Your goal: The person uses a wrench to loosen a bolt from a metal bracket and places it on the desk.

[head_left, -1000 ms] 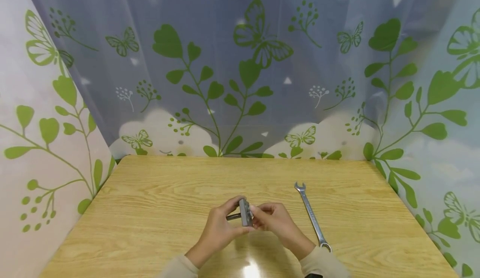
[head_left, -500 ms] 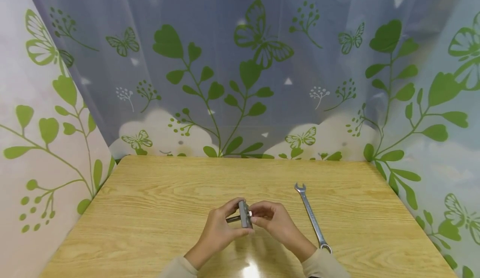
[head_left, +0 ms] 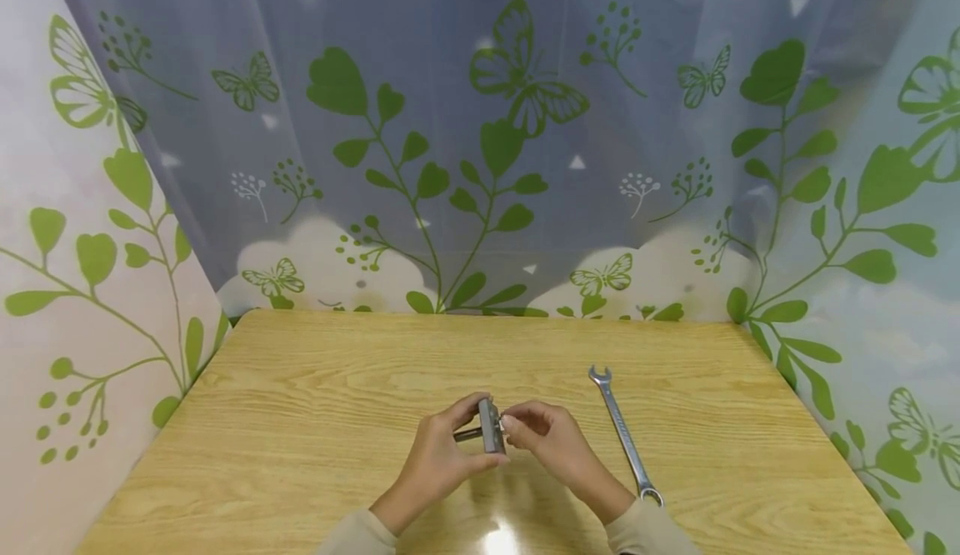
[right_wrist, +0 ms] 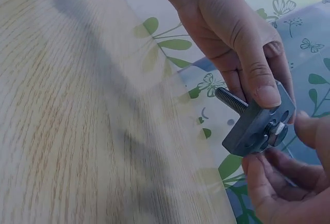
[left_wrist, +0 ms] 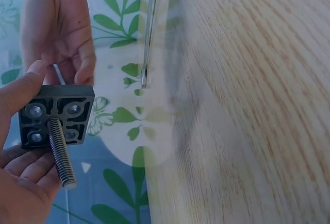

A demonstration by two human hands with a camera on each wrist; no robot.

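Observation:
My left hand [head_left: 438, 451] grips a dark grey square plate [head_left: 490, 426] by opposite edges, thumb on one side and fingers on the other. A long threaded bolt [left_wrist: 62, 154] runs through the plate's middle, its shank sticking out toward my left palm. Smaller round metal inserts sit near the plate's corners in the left wrist view. On the other face is the bolt's silver hex head [right_wrist: 278, 130]. My right hand [head_left: 551, 442] has its thumb and curled fingertips right at that head. In the left wrist view a thin silver piece [left_wrist: 59, 74] shows between the plate and the right hand.
A combination wrench [head_left: 624, 430] lies on the wood-grain table [head_left: 337, 372] to the right of my right hand, open end away from me. A printed curtain [head_left: 420, 122] with leaves and butterflies encloses the table's back and sides.
My right fingers have spread off the hex head, baring it half a second ago, and now come together at it again. The left hand and plate stay nearly still.

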